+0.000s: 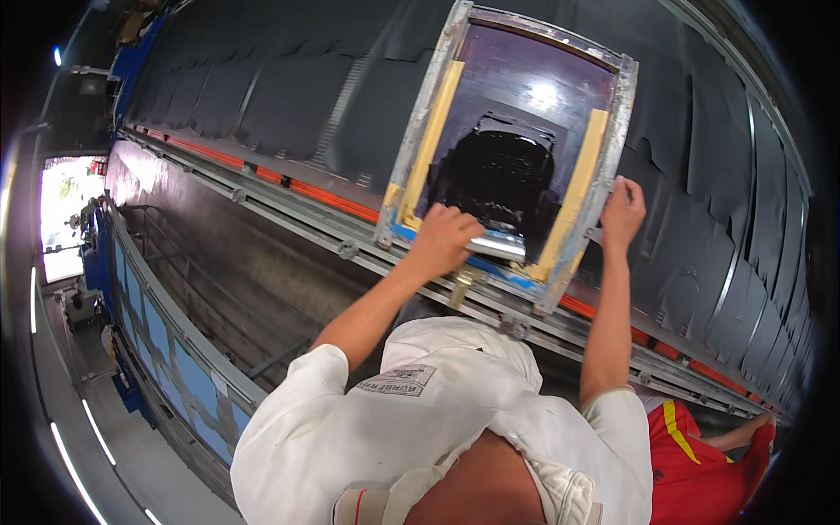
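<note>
left hand [444, 241]: fingers curled closed round the left end of the bar, palm down, likely so the other end stays free over the mesh.
bar [503, 248]: silver, lying crosswise inside the frame's near end, just below the ink; set across, it seems able to span much of the dark patch.
right hand [622, 213]: fingers partly bent at the frame's right edge, probably to steady it; whether they clasp it or only rest there, i cannot tell.
frame [623, 101]: metal, flat over the black sheets [280, 101], near end above the rail [306, 229] in front of the person, which likely keeps it aligned and within reach of both arms.
ink [500, 171]: a glossy black pool on the middle and near part of the mesh [534, 74], between the tapes.
tapes [439, 118]: yellow strips inside both long sides, presumably to keep wet black off the edges.
bracket [464, 284]: brass-coloured, at the frame's near end, perhaps a locating stop.
</note>
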`<state>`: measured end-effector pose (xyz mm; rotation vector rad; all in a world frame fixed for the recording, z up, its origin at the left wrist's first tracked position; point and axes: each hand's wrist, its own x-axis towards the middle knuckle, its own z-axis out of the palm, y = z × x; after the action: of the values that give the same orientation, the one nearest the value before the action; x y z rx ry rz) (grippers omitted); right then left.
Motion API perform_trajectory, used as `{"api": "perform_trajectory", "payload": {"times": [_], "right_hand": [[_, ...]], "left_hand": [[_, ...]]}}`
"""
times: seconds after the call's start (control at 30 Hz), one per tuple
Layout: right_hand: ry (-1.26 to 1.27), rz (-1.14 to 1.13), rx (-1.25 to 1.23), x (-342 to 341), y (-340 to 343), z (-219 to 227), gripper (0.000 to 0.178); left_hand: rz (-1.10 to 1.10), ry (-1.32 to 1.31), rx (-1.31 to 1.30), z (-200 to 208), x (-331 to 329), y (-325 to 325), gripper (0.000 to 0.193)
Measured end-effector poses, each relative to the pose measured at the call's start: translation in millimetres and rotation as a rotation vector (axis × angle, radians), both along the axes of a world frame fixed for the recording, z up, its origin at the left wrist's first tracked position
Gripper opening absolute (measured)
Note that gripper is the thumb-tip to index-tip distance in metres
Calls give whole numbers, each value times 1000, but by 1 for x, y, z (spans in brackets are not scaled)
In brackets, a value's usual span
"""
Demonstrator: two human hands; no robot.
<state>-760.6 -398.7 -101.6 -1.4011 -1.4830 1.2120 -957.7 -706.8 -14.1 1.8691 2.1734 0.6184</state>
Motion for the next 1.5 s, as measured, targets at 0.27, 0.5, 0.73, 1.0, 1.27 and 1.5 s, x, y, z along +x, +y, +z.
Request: {"api": "perform_trajectory", "payload": {"times": [0.27,0.5,0.73,1.0,1.27,1.5], "right_hand": [[-36,3,88,-12,-15,-15,27],[-218,-51,119,-3,-4,-23,28],[-546,109,-39,-14,-5,13,29],[-445,952,151,-144,30,86,32],[-814,1105,193,-173,34,58,32],[-740,1065,450,-111,-79,55,28]], "left_hand": [[19,86,41,-22,-13,2,19],[-109,-12,-84,-28,-26,14,17],[-79,-70,-66,-17,-102,124,22],[-132,-90,-298,-15,-150,219,25],[-114,-79,-255,-38,-154,221,29],[-176,-53,-117,-40,-99,110,22]]}}
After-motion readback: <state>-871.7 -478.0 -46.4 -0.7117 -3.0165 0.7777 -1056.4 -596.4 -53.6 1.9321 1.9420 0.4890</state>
